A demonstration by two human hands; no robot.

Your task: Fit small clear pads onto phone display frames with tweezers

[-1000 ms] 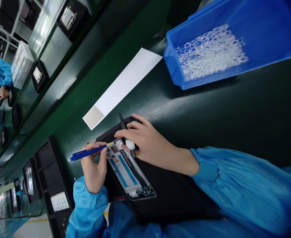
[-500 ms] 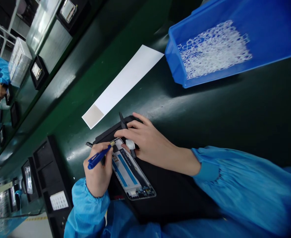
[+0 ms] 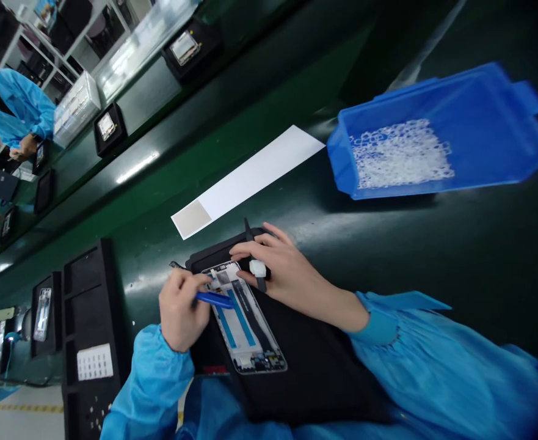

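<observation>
An opened phone housing [image 3: 241, 330] with two blue strips lies tilted on a black padded tray [image 3: 305, 379]. My left hand [image 3: 182, 308] is closed round a blue pen-like tool [image 3: 215, 299], which now points across the housing. Its fingertips are at the housing's upper left edge. My right hand [image 3: 291, 269] bends over the upper right edge, closed on black tweezers [image 3: 249, 231] that stick out between the fingers. A small white piece [image 3: 258, 268] shows by the right thumb; how it is held is unclear.
A white paper strip [image 3: 254, 177] lies beyond the tray. Further right stands a blue bin [image 3: 483, 134] with white rings [image 3: 401, 156]. On the left is a black compartment tray [image 3: 85, 324] with a label sheet [image 3: 94, 362]. A co-worker in blue sleeves [image 3: 25, 98] sits across the line.
The blue tool has swung from pointing at the housing's top to lying across its middle. The left fingers have shifted at the top edge. My view has turned, so the bin shows more fully.
</observation>
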